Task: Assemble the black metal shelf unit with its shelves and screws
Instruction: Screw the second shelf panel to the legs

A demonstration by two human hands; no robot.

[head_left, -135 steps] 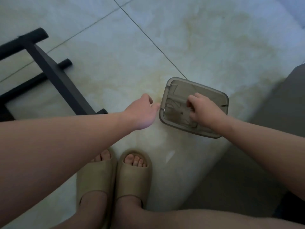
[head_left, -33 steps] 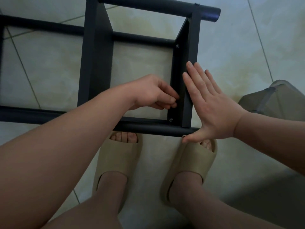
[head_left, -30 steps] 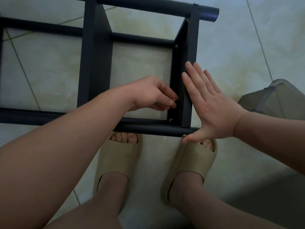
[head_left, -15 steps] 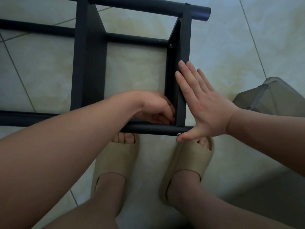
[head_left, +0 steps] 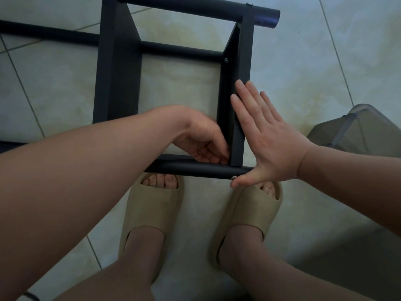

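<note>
Head view: the black metal shelf unit [head_left: 117, 72] lies on its side on the tiled floor [head_left: 303, 61] and fills the picture from 9 o'clock round to 1 o'clock. Its end shelf [head_left: 244, 61] stands on edge between the far tube [head_left: 195, 5] at 12 o'clock and the near tube [head_left: 191, 167] just above centre.

The right hand [head_left: 269, 140] is spread wide. Its straight fingers [head_left: 245, 98] press flat on the outer face of the end shelf, and the thumb hooks under the tip of the near tube. The left hand [head_left: 201, 140] reaches in from 8 o'clock with its fingers curled into the inner corner where the shelf meets the near tube. Whether they pinch a screw there I cannot tell, because the fingertips hide the hole. One seated screw [head_left: 226, 60] shows at the far inner corner.

The unit looks stiff and fairly heavy, with a smooth painted surface that probably slides on tile, so bracing flat against a panel or wrapping a tube seems the safest hold. The thin shelf edges look less kind to the fingers. A screw would be small and easily dropped, so it is best pinched at the head.

A smoky plastic box [head_left: 355, 129] sits at 3 o'clock, and beige slippers [head_left: 152, 209] are at 6 o'clock.
</note>
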